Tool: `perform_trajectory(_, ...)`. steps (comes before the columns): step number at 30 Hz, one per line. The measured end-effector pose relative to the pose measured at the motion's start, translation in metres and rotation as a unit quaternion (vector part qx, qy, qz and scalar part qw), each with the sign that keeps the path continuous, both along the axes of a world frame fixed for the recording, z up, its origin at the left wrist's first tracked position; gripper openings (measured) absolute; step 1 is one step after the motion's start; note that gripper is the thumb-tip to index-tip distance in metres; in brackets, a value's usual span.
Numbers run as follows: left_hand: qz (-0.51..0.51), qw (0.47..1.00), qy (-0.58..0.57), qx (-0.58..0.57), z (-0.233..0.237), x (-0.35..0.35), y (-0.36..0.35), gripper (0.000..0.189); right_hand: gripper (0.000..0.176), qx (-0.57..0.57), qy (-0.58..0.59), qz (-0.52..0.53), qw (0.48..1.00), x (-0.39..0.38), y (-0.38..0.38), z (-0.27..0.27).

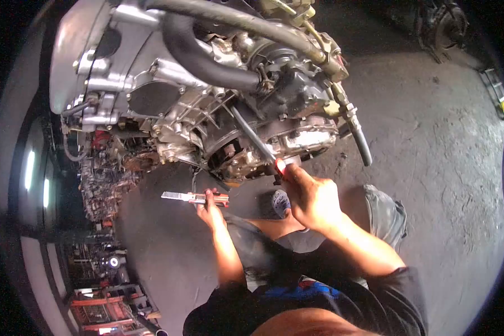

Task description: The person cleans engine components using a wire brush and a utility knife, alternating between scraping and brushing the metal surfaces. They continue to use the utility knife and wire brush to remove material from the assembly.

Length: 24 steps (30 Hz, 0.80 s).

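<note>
My left hand (210,211) is closed around a red-and-grey utility knife (199,198), its pale blade pointing left over the floor. In my right hand (316,201) is the red handle of a long-shafted tool (255,137). Its grey metal shaft slants up and left against the engine (179,112), and I cannot make out whether its tip is lodged in a gap. A thick black hose (207,67) curves above the shaft. Below the tool sits a round metal housing (280,148) at the engine's lower side.
A grey hose end (364,148) juts down from the engine's right. My shoe (281,203) and bent knee (383,210) are beneath the work. Piled engine parts (103,185) line the left, with a red rack (103,311) lower down. A yellow-tipped object (498,95) lies far right.
</note>
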<state>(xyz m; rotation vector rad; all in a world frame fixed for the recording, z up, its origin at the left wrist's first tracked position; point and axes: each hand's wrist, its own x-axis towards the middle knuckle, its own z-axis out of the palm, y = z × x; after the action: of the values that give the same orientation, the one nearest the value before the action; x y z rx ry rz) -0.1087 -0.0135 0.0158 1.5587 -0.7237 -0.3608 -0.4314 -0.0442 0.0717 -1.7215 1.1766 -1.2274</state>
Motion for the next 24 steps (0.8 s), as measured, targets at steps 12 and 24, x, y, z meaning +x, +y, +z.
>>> perform_trajectory(12,-0.022,0.998,-0.047,0.024,0.018,-0.031,-0.018,0.022,0.021,0.1,-0.005,0.084,0.991,-0.042,-0.007,0.001)
perform_trajectory(24,-0.229,0.924,-0.256,0.168,0.153,-0.122,-0.077,0.038,0.029,0.091,0.02,0.13,0.987,-0.039,-0.008,0.008)
